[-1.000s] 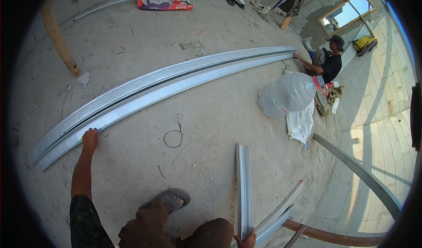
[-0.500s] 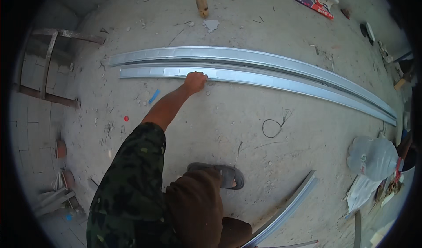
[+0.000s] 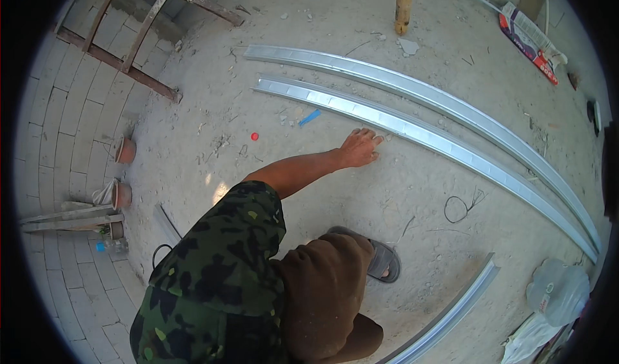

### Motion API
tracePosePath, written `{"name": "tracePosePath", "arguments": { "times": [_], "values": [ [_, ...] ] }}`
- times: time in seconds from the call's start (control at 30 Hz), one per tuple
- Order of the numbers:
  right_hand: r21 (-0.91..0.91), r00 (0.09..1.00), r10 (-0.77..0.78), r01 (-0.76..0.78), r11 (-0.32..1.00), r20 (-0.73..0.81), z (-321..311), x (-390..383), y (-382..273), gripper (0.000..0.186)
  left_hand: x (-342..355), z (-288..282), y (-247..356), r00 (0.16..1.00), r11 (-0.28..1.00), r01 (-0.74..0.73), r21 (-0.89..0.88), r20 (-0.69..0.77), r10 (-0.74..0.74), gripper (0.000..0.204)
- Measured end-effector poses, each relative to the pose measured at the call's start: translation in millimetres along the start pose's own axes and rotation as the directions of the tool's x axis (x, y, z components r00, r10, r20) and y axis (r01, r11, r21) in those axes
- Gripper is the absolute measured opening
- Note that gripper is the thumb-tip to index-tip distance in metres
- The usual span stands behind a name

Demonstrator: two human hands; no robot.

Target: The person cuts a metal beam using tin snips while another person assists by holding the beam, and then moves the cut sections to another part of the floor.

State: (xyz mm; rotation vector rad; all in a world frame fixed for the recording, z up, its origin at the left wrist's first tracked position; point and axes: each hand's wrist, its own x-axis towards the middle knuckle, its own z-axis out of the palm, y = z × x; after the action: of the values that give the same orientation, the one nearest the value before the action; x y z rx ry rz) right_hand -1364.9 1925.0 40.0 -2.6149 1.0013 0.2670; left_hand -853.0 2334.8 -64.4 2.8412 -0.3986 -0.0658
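My left hand point(image 3: 361, 148) reaches over the dusty concrete floor with its fingers loosely spread and nothing in them. Just beyond the fingertips lies the nearer of two long, silvery metal channels, the near channel point(image 3: 400, 124). Behind it runs the far channel point(image 3: 412, 88), with a strip of floor between the two. Both look bent through the wide lens. A camouflage sleeve point(image 3: 213, 261) covers my left upper arm, leaving the forearm bare. My right hand does not show.
A third metal channel point(image 3: 451, 312) lies near my sandalled foot point(image 3: 385, 261). A wire loop point(image 3: 456, 209), blue strip point(image 3: 310, 118) and red cap point(image 3: 255, 136) are on the floor. A rusty metal frame point(image 3: 122, 64) leans at left; a large plastic bottle point(image 3: 558, 293) lies at right.
My left hand has let go of the near channel and drawn back to the floor beside it. The gap between the two channels is wider. The view has swung left.
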Motion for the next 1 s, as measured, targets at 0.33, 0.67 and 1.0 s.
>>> {"name": "tracePosePath", "arguments": {
  "times": [0.33,0.67,1.0],
  "values": [
    [-0.093,0.873,-0.473,0.465,0.881,-0.122,-23,85,-91,0.092,-273,-198,-120,0.837,0.736,0.524,-0.429,0.098,-0.539,0.046],
    [-0.135,0.719,-0.658,0.645,0.752,-0.224,22,98,-88,0.094,-232,-259,-151,0.775,0.564,0.585,-0.582,0.197,-0.601,0.064],
    [-0.097,0.637,-0.763,0.757,0.646,-0.107,55,77,-188,0.096,-181,-148,-122,0.706,0.386,0.657,-0.647,0.708,-0.014,0.094]
  ]
}}
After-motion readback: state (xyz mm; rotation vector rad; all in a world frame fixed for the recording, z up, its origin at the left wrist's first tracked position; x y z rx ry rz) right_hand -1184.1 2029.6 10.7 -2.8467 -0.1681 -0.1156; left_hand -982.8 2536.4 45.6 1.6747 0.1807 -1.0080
